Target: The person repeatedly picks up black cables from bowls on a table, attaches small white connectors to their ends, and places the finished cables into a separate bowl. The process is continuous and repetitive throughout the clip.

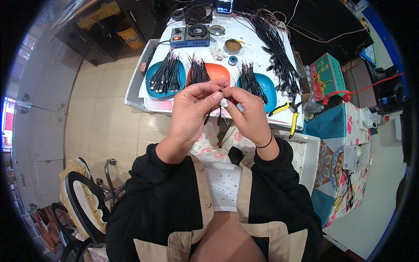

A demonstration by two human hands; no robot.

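In front of my chest, over the table's near edge, both hands meet around a thin black cable (220, 117) with bare wire ends sticking up. My left hand (190, 111) pinches it between thumb and fingers. My right hand (249, 111) is closed on the same cable, and a small white piece (224, 103), perhaps its plug, shows by the right thumb. Just beyond are a teal tray (152, 70), an orange tray (223, 71) and a blue tray (269, 89), each holding a bundle of short black cables. The fingertips hide part of the wires.
Yellow-handled pliers (295, 121) lie at the table's right corner. A long black cable bundle (279, 56) runs down the right side. Farther back stand a control box with a dial (188, 38), a solder spool (233, 60), a round tin (232, 46) and a fan (198, 14).
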